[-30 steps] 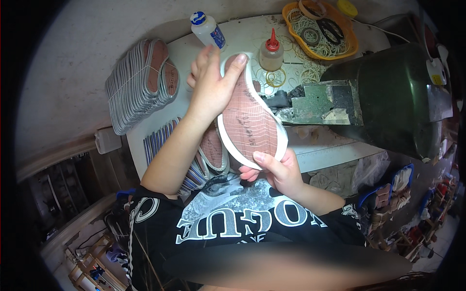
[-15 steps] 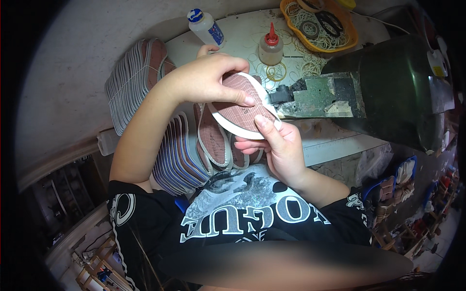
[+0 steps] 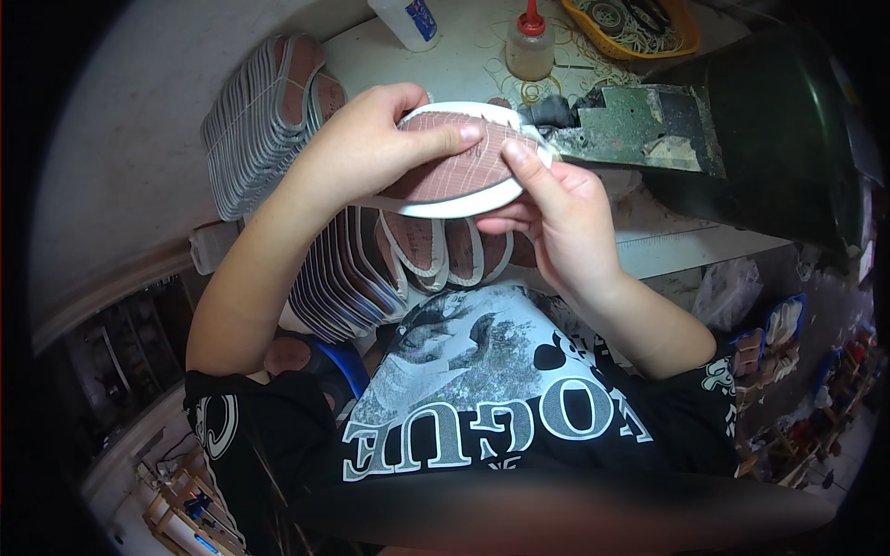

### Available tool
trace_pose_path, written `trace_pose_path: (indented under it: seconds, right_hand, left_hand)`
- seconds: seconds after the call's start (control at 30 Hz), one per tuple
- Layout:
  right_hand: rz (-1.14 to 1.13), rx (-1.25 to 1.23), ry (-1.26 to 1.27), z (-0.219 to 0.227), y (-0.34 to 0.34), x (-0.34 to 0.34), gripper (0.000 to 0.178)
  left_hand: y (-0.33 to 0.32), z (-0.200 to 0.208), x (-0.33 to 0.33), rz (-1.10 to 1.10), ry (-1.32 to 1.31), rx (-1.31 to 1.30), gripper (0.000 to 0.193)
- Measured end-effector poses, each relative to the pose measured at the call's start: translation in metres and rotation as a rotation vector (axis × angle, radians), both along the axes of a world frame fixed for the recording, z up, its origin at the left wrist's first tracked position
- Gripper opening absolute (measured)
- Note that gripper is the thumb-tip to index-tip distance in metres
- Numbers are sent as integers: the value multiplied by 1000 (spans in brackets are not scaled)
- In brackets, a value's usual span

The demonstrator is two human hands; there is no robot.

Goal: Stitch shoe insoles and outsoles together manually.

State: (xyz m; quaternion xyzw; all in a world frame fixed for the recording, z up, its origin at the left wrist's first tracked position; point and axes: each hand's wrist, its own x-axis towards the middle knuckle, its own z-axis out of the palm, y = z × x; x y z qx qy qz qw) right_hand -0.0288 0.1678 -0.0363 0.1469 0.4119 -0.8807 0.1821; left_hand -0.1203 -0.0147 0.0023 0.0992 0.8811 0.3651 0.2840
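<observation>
A shoe insole (image 3: pixel 436 181), reddish brown on top with pale lines and a white rim, is held out in front of me. My left hand (image 3: pixel 385 139) grips its far left side, thumb lying on the brown face. My right hand (image 3: pixel 570 208) pinches the other end, thumb above and fingers beneath. That end's white rim meets the small dark head (image 3: pixel 549 113) of a green machine (image 3: pixel 640 130); the exact contact is hard to make out. More insoles (image 3: pixel 417 248) lie on the table just below the held one.
A tied stack of insoles (image 3: pixel 264 120) leans at the left, and a blue-edged stack (image 3: pixel 338 273) stands nearer me. Behind are a white bottle (image 3: pixel 405 20), a red-tipped squeeze bottle (image 3: pixel 530 51) and a yellow basket (image 3: pixel 640 46) of rubber bands. A clear plastic bag (image 3: pixel 728 295) hangs at the right.
Both hands and the insole have shifted away from me in the picture, and the insole has turned to lie more level. Its right end stays against the machine's head. The view has tilted slightly.
</observation>
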Motion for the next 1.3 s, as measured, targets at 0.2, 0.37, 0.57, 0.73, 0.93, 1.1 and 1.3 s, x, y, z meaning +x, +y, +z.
trace_pose_path:
  seconds: [0.2, 0.37, 0.57, 0.73, 0.93, 1.1, 1.3]
  right_hand:
    - [7, 90, 46, -1, 6, 2, 31]
    - [51, 115, 114, -11, 8, -8, 27]
    - [252, 264, 151, -21, 14, 18, 31]
    - [209, 274, 218, -11, 32, 7, 26]
    - [166, 200, 215, -8, 25, -4, 30]
    - [450, 227, 55, -16, 35, 46, 28]
    - [500, 49, -121, -11, 31, 65, 25]
  left_hand:
    - [4, 1, 15, 73, -81, 21, 62]
    - [5, -21, 15, 126, -136, 84, 67]
    - [22, -18, 27, 212, -285, 91, 73]
    - [18, -4, 36, 57, -448, 196, 61]
    - [14, -9, 43, 218, -346, 297, 39]
    - [16, -15, 43, 369, -319, 371, 37]
    - [14, -13, 29, 385, -272, 372, 41]
